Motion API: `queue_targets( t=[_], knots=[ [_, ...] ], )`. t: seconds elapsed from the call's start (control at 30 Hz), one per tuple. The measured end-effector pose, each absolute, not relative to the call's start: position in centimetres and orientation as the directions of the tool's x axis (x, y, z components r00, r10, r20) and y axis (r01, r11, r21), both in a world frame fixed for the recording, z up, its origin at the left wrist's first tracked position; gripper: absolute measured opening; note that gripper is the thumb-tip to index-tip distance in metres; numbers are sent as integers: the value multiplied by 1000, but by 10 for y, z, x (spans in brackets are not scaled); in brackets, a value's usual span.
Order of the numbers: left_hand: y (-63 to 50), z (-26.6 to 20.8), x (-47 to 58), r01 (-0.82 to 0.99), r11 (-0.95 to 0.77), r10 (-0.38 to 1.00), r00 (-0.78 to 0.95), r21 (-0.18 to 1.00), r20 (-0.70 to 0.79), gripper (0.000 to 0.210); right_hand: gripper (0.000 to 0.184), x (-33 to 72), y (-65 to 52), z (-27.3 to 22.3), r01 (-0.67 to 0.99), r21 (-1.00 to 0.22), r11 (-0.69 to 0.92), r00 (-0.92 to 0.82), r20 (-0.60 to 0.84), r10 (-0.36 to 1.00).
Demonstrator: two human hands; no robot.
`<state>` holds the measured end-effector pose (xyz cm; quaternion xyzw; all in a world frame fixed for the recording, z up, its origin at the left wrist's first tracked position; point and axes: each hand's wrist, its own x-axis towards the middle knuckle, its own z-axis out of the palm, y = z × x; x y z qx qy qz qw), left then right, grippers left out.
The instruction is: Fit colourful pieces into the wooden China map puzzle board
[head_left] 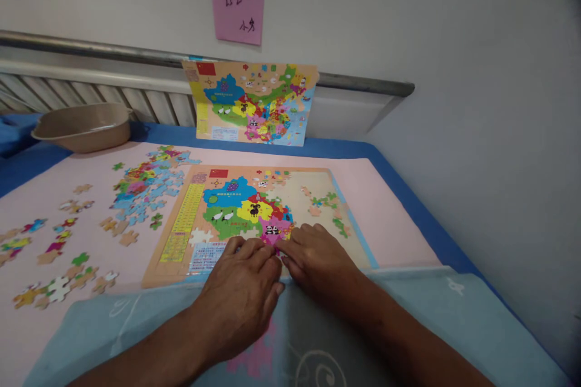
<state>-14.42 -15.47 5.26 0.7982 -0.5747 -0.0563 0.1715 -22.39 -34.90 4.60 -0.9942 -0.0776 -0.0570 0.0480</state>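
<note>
A map jigsaw puzzle [263, 208], partly filled in, lies flat in its tray frame [161, 266]. At its lower middle, below the panda picture, a pink puzzle piece [278, 249] shows between my fingertips. My left hand [245, 284] has its fingers bent and pressed together at the left of this piece. From the other side, my right hand [318, 257] comes in with its index finger stretched onto the piece and the other fingers curled. Both hands cover much of the puzzle's lower edge. Bare backing board [299, 193] shows at the upper right, with several loose green and orange pieces [324, 201] on it.
Loose pieces are heaped [140, 184] left of the tray, with smaller groups [68, 281] nearer me. A printed reference map [254, 103] leans on the metal rail [363, 83]. A brown basin [84, 127] stands back left. Blue-grey cloth [408, 308] covers the near side.
</note>
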Motion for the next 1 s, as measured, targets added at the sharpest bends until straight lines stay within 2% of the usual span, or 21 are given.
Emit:
queue_targets(
  t=[0.27,0.4,0.5,0.67,0.8,1.0],
  knots=[
    [-157,50,-143,-890,-264,-936,330,371,126,22,7,-223,-352,42,213,-65,-975,968,148,202],
    [-150,49,-138,-880,-206,-882,356,429,307,28,7,-224,-352,43,196,-60,-979,970,162,184],
    [-142,51,-138,-894,-189,-810,375,406,450,29,8,-224,-352,44,192,-64,-979,970,167,179],
    [-136,50,-155,-932,-177,-900,284,317,332,21,11,-225,-350,46,184,-87,-979,974,153,169],
    [-140,43,-164,-952,-210,-899,277,221,340,24,9,-224,-350,48,178,-101,-979,976,144,163],
    [-145,42,-161,-930,-287,-908,340,229,246,29,10,-224,-349,49,179,-105,-978,978,124,166]
  ],
)
